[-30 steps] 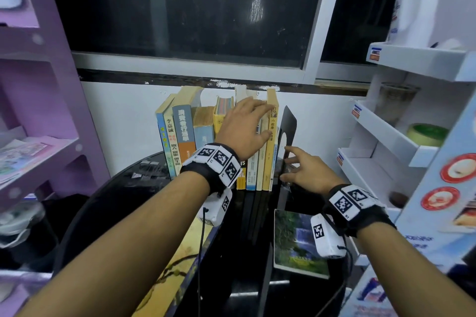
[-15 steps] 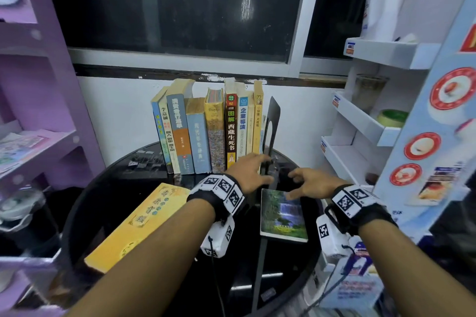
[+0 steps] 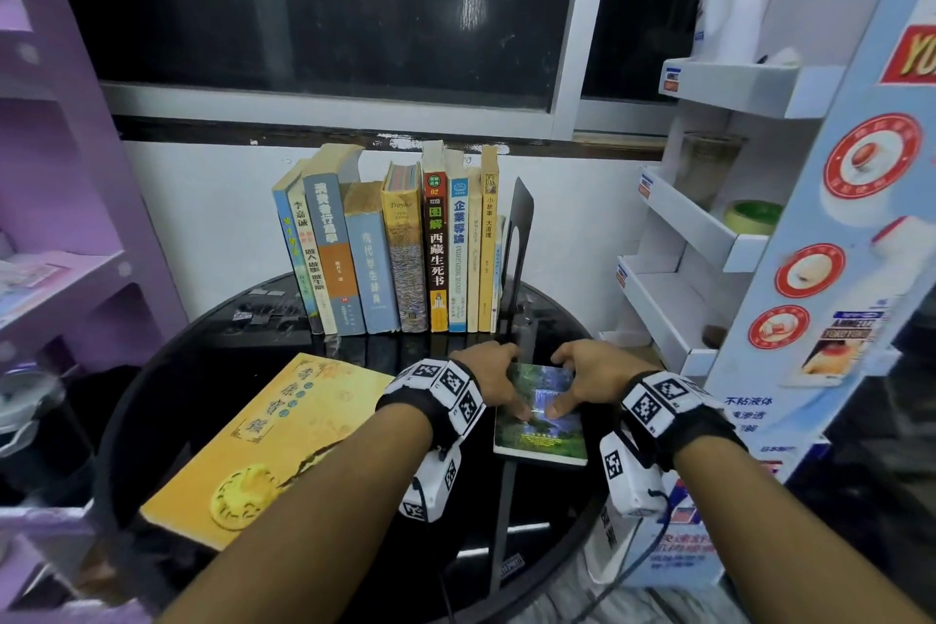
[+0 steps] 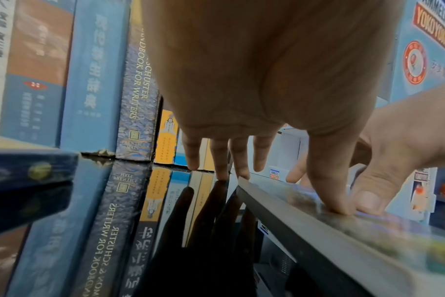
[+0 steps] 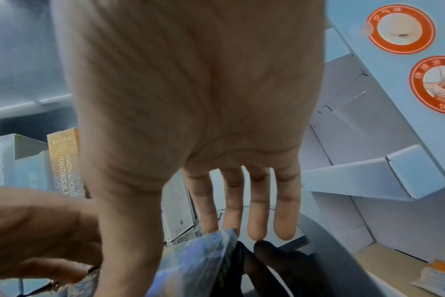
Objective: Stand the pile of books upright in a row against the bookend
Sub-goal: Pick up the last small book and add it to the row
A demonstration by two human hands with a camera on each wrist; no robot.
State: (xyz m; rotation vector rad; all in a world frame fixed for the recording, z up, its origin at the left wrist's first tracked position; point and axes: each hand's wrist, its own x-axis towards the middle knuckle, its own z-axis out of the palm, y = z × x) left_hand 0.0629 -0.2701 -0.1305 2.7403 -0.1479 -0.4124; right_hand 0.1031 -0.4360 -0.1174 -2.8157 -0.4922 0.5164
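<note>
Several books (image 3: 405, 248) stand upright in a row at the back of the black round table (image 3: 456, 547), their right end against the black bookend (image 3: 521, 238). A small book with a waterfall cover (image 3: 542, 431) lies flat in front of the bookend. My left hand (image 3: 506, 383) and right hand (image 3: 577, 380) both hold it, thumbs on the cover and fingers at its far edge. In the left wrist view the left fingertips (image 4: 222, 174) touch the table by the small book's (image 4: 343, 231) corner. A large yellow book (image 3: 273, 441) lies flat on the left.
A purple shelf unit (image 3: 66, 218) stands on the left. A white and blue cardboard display rack (image 3: 709, 238) crowds the table's right side. Wall and window close off the back.
My left hand came down from the tops of the standing books and my right hand came back from the bookend. Both now sit on the small waterfall book, with thumbs on its cover.
</note>
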